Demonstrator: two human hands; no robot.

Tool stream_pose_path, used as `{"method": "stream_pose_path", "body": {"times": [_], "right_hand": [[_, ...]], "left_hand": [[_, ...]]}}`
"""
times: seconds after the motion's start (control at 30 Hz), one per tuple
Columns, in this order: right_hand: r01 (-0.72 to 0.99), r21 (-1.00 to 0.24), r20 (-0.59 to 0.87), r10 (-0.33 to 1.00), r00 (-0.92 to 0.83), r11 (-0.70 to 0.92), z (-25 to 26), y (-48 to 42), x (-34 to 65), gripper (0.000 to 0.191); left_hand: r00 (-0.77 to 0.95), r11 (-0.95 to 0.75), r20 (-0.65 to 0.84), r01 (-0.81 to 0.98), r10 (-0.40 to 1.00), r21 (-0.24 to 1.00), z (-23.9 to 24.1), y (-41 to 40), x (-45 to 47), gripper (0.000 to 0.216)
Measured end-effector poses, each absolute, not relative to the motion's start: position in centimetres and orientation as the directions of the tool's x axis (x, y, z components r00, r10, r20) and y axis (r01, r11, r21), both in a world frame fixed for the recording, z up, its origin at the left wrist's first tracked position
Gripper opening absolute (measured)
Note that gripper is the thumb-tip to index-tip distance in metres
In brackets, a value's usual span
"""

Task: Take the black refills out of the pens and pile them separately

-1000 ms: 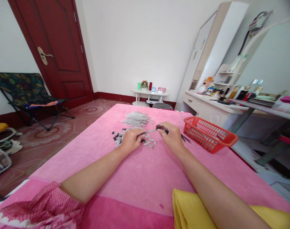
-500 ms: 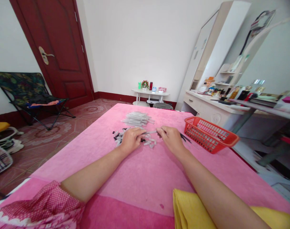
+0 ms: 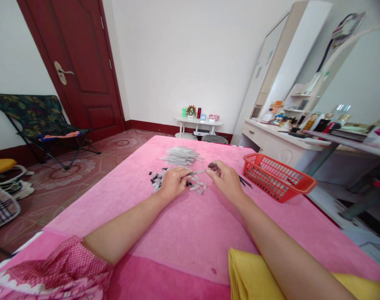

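Note:
My left hand (image 3: 175,181) is closed, its fingers pinching a thin translucent pen barrel (image 3: 198,171) that points to the right. Close to the barrel's right end, my right hand (image 3: 224,177) has its thumb and fingers curled; anything between them is too small to make out. Around and under my left hand lie loose clear and black pen caps (image 3: 199,187), partly hidden by it. Behind the hands is a pile of translucent pen barrels (image 3: 181,156), laid roughly side by side. Several thin black sticks (image 3: 246,182) rest to the right of my right hand.
A red plastic basket (image 3: 277,179) stands at the table's right side. Pink cloth (image 3: 177,233) covers the table, and folded yellow fabric (image 3: 252,271) lies at the near edge below my right arm. A cluttered dressing table (image 3: 280,135) is beyond on the right.
My right hand's fingers have lifted and loosened slightly at the barrel's right end. The left hand keeps its hold, and the view has shifted a little.

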State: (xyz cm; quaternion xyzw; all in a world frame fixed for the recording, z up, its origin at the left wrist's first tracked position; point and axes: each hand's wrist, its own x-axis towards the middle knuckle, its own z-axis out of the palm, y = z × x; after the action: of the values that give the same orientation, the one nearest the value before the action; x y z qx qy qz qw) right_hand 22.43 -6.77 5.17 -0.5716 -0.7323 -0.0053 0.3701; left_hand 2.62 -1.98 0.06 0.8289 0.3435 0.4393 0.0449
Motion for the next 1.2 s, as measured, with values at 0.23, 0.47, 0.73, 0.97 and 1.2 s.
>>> {"method": "stream_pose_path", "body": {"times": [0.23,0.47,0.73,0.97,1.2], "right_hand": [[0.860,-0.388,0.517,0.851,-0.095,0.332,5.03,-6.75,22.52,0.033],[0.847,-0.385,0.545,0.831,-0.111,0.366,5.18,-6.80,22.52,0.029],[0.851,-0.376,0.558,0.823,-0.108,0.367,5.02,-6.77,22.59,0.022],[0.853,-0.384,0.571,0.817,-0.081,0.353,5.16,-6.82,22.50,0.019],[0.862,-0.385,0.558,0.827,-0.066,0.329,5.15,-6.82,22.55,0.032]], "left_hand": [[0.387,-0.762,0.693,0.530,0.608,0.373,0.00,-1.91,2.57,0.023],[0.402,-0.766,0.690,0.533,0.603,0.359,0.02,-1.88,2.54,0.021],[0.402,-0.763,0.686,0.538,0.607,0.360,0.01,-1.89,2.52,0.021],[0.398,-0.761,0.687,0.538,0.608,0.361,0.21,-2.02,2.55,0.022],[0.407,-0.762,0.680,0.537,0.609,0.361,0.28,-2.07,2.55,0.022]]}}
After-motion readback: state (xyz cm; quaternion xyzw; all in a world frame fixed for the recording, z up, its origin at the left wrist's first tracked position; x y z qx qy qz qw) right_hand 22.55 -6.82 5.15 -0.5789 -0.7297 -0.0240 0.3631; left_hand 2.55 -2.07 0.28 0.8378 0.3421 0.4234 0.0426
